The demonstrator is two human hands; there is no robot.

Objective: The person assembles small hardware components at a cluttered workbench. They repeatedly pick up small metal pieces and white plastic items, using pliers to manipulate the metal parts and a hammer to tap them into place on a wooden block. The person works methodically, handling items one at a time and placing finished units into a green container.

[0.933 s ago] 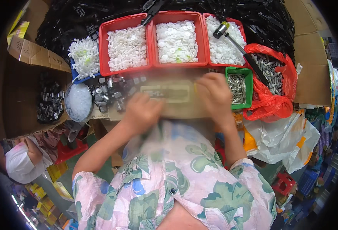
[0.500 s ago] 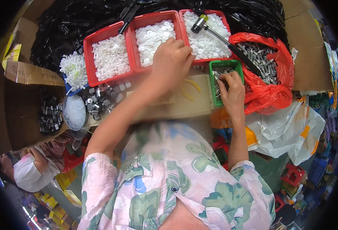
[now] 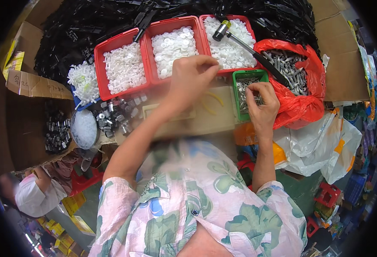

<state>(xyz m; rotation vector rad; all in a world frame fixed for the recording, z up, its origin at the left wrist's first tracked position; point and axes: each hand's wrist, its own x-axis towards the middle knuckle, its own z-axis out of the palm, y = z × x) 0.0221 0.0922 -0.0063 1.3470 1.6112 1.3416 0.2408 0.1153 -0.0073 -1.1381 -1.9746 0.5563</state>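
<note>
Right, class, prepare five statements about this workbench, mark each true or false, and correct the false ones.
1. The right hand is at the green tray. True.
2. The hammer lies in the cardboard box on the left. False: it lies across the rightmost red tray.
3. The red plastic bag holds grey parts. True.
4. All three red trays hold black parts. False: they hold white pieces.
5. The left hand is inside the red bag. False: it is by the middle red tray's near edge.
</note>
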